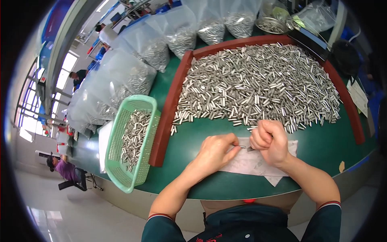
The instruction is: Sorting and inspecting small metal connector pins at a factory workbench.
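Pinched between the thumb and forefinger of the left hand [213,151], a short metal pin [242,147] points toward the right in the head view, held just above a pale cloth [254,164]. Close beside it, the right hand [273,142] is folded, its fingers curled in and pressed together; a dark sliver [250,149] shows under them, though whether they grip it I cannot tell. Beyond the hands, on the green tabletop [322,141], spreads a heap of loose metal pins [258,82], fenced by a reddish-brown border [163,137]. Left of that border stands a light-green perforated basket [145,157] with more pins [136,139] inside, and clear plastic bags [183,18] partly filled with small metal pieces [183,40] line the far side.

Judging by its shine and slimness, the pin should be light, rigid and hard to break, but smooth enough to slip or roll from a loose pinch. Pressing on opposite sides near one end would suit it best, leaving the other end free.
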The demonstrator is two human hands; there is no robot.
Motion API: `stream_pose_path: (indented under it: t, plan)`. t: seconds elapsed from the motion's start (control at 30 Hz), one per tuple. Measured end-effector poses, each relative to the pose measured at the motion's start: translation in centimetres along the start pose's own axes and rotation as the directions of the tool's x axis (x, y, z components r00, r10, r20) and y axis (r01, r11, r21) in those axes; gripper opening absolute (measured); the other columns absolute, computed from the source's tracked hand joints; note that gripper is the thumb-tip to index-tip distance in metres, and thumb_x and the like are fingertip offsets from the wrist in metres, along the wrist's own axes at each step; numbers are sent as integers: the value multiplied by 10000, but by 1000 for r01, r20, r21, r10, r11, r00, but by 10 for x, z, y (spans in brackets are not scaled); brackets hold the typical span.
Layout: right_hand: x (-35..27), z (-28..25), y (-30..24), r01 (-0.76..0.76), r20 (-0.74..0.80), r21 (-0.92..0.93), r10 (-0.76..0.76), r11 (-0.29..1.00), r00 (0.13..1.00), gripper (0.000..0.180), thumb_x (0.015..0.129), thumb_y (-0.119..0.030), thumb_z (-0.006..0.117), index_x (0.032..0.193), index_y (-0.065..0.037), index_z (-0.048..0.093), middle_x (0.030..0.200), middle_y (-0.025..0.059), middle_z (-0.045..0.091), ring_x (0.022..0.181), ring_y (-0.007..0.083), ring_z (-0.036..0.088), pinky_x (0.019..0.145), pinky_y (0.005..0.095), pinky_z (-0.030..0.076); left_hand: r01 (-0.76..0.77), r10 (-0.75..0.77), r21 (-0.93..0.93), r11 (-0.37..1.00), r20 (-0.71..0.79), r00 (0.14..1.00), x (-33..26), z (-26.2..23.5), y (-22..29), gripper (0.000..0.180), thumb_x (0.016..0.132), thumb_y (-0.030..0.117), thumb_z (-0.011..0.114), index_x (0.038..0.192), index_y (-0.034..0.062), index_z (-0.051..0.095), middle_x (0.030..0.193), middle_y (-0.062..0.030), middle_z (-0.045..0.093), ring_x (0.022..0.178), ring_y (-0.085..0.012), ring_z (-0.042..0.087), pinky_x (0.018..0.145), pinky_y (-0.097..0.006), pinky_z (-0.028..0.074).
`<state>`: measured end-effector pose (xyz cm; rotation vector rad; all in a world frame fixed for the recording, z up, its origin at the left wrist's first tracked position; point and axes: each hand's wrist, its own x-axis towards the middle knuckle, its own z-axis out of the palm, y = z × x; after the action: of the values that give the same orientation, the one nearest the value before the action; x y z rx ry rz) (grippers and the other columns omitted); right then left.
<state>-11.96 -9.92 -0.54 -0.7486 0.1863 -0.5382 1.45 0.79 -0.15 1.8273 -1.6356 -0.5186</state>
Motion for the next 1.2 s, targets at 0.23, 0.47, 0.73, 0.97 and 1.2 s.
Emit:
stream_pose_path:
  t: [0.23, 0.47, 0.73, 0.97, 1.2]
  plan:
    - [0, 0, -7, 117, 17, 2, -117, 993, 993, 374, 838, -201, 330, 479, -118, 269, 399, -7, 249, 376, 94, 166, 396, 262, 171, 45, -45, 15, 999, 35, 998, 4, 2, 8, 76, 681, 65, 638, 726, 29, 589, 460, -22, 323, 407, -110, 334, 397, -269, 292]
    - [0, -1, 1, 109, -4, -38, -109, 993, 994, 372, 831, -193, 355, 481, -105, 266, 411, -3, 258, 391, 96, 187, 401, 256, 180, 49, -49, 9, 999, 14, 999, 3, 5, 8, 53, 675, 27, 634, 687, 3, 587, 464, -6, 348, 419, -76, 316, 392, -249, 275]
    - [0, -2, 1, 108, 2, -60, -108, 992, 994, 375, 834, -196, 354, 481, -104, 268, 414, -6, 259, 398, 94, 187, 403, 257, 179, 53, -53, -2, 999, 13, 998, 3, 6, 9, 55, 676, 13, 633, 688, -1, 581, 463, 2, 328, 424, -68, 302, 392, -243, 267]
    - [-2, 1, 1, 120, -8, -85, -121, 989, 993, 375, 834, -183, 360, 479, -98, 272, 420, -11, 263, 400, 91, 200, 404, 252, 187, 42, -42, -4, 999, 3, 999, 3, 10, 9, 59, 679, 6, 627, 671, -5, 569, 463, -5, 351, 421, -75, 308, 393, -245, 277]
    - [-4, 9, 8, 158, 0, -154, -160, 975, 987, 362, 827, -154, 375, 484, -90, 278, 442, -19, 269, 420, 82, 223, 413, 238, 197, 113, -114, 11, 994, 57, 992, 5, 6, 14, 109, 685, 43, 610, 645, 8, 515, 486, -113, 461, 443, -275, 478, 441, -350, 372]
